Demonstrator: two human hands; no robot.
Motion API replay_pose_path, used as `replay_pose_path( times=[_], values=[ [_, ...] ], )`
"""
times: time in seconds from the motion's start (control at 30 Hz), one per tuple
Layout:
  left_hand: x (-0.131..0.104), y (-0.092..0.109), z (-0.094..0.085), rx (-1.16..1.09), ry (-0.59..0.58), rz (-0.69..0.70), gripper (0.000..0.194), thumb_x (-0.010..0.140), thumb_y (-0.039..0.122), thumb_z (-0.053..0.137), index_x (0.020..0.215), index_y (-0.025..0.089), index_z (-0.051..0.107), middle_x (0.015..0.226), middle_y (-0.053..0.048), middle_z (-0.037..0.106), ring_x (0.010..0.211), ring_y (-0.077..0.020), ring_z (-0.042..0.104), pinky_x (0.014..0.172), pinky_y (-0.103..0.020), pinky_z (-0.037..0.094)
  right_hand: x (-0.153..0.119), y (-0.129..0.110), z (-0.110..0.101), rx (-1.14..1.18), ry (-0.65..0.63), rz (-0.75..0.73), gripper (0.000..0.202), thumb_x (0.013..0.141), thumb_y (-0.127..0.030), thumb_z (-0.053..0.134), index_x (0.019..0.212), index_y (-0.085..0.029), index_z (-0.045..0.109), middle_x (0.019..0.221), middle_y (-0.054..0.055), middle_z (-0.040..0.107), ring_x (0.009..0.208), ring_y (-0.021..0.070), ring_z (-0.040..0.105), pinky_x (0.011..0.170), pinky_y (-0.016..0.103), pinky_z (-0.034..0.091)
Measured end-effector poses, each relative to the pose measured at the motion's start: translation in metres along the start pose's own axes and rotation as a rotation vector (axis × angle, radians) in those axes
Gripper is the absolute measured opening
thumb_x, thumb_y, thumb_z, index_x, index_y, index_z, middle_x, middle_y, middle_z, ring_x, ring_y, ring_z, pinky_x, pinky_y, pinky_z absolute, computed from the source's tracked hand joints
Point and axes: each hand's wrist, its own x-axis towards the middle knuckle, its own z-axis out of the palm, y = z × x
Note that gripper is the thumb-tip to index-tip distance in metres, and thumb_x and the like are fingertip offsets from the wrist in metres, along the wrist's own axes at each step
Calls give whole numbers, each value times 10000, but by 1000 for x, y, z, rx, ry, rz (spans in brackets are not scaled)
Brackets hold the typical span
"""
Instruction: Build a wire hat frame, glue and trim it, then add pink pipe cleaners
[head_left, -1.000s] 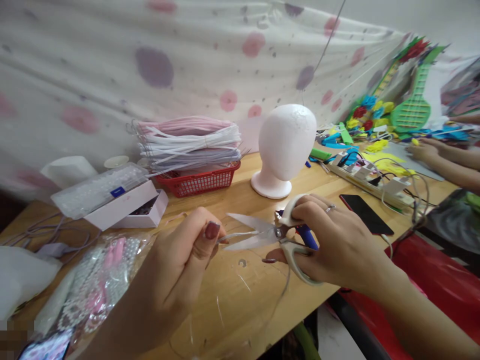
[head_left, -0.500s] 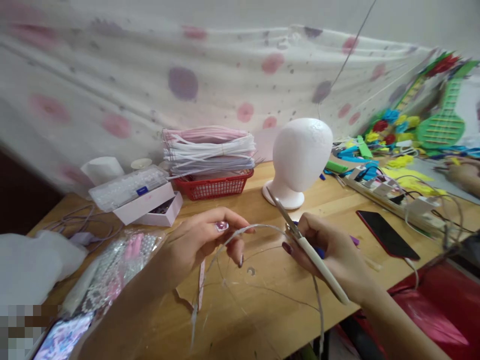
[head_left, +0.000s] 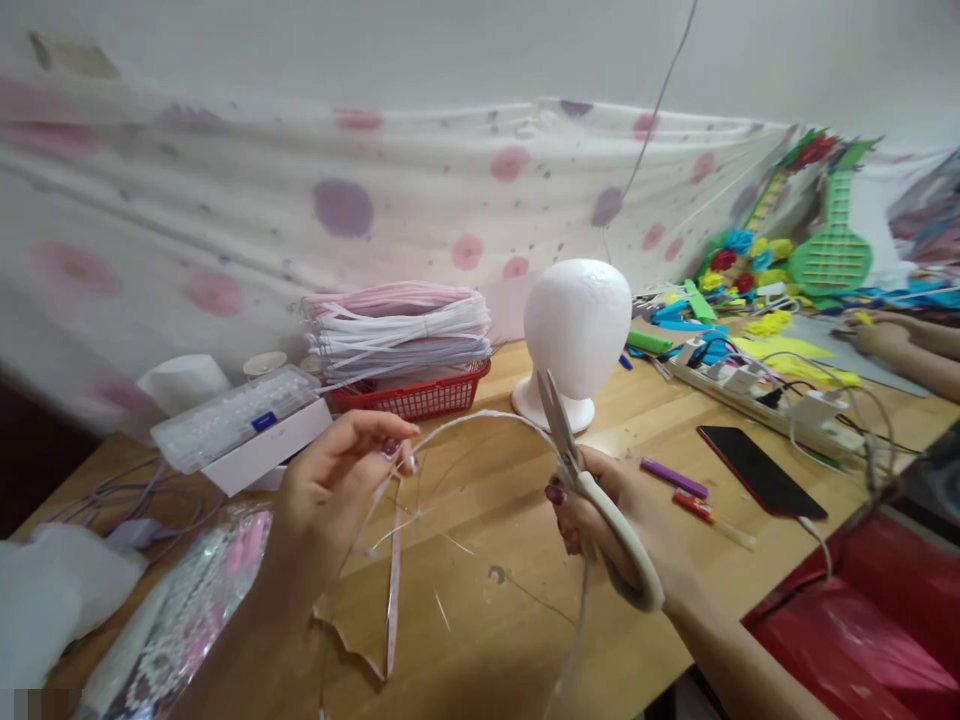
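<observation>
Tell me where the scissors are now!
In the head view, the scissors are just right of the middle, in the person's right hand, with their blades pointing up in front of the white mannequin head.

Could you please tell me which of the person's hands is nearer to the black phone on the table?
The right. The right hand, holding the scissors, is left of the phone, not touching it; the left hand is much farther left, beyond the scissors.
</observation>
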Motion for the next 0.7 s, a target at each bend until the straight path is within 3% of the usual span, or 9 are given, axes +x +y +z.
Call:
replay_pose_path(
  times=[0.1,0.2,0.3,0.43,0.57,0.63,0.7],
  values=[
    [-2,2,0,-105,-105,-65,261,892,489,639,965,252,720,587,35,582,607,-136,537,646,-259,428,3,5,3,87,37,68,332,715,-403,769,735,-209,501,502,-67,561,418,96,527,414,204,438],
    [-3,9,-3,-36,-111,-128,432,771,653,696,908,245,740,659,18,597,604,-123,500,618,-244,412,5,9,5,117,34,84,340,735,-446,744,758,-210,500,511,-69,561,396,92,521,391,198,429],
    [-6,14,-13,137,-217,-148,408,769,655,689,836,255,738,732,3,633,637,-131,520,642,-238,443,4,10,5,87,40,72,356,724,-455,736,729,-211,477,498,-67,555,389,89,517,391,196,430],
    [-14,16,-21,260,-362,-190,480,934,620,429,778,252,693,664,-13,613,699,-182,582,665,-266,470,-1,9,8,-1,58,21,334,724,-412,734,711,-212,468,490,-67,536,418,91,519,417,195,423],
    [-26,26,-8,385,-219,-197,426,885,614,521,710,237,615,648,12,550,659,-167,523,621,-252,415,-5,11,7,-47,28,-51,340,792,-451,686,722,-225,442,521,-64,523,440,98,493,437,213,400],
    [-30,34,-1,417,-126,-235,425,932,541,492,649,227,534,622,32,493,632,-143,471,605,-236,375,-6,10,-1,-160,42,-171,347,804,-449,694,729,-228,437,568,-59,507,488,101,472,466,222,387],
    [-30,39,1,396,-118,-257,453,965,514,435,623,219,470,606,41,442,615,-132,445,598,-227,359,-8,3,-15,-374,89,-352,345,782,-430,733,771,-229,453,656,-43,509,569,116,474,520,239,403]
  ],
)
